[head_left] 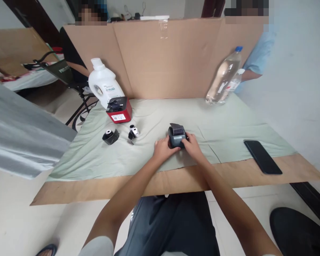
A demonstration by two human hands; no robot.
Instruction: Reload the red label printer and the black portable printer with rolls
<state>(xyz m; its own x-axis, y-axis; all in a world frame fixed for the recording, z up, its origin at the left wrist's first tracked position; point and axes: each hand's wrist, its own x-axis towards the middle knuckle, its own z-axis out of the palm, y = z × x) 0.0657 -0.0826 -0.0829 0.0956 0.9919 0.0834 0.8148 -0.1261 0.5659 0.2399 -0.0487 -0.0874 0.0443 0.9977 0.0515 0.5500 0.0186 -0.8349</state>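
A small dark grey device that looks like a portable label printer [178,138] rests on the cloth in front of me, a dark strip curling from its top. My left hand [164,148] is closed around its left side, thumb along the front. On the other side, my right hand [193,145] grips the right edge, with its thumb on the front face. To the left lie a black roll with a white core [110,136] and some small white rolls with a dark strip [133,132]. Behind them stands a red and black box-shaped device [120,110].
A white jug [106,83] stands at the back left, and clear plastic bottles [225,78] lean at the back right. A cardboard panel [168,58] closes off the far side. A black phone [262,157] lies near the right front edge. Two people are behind the panel.
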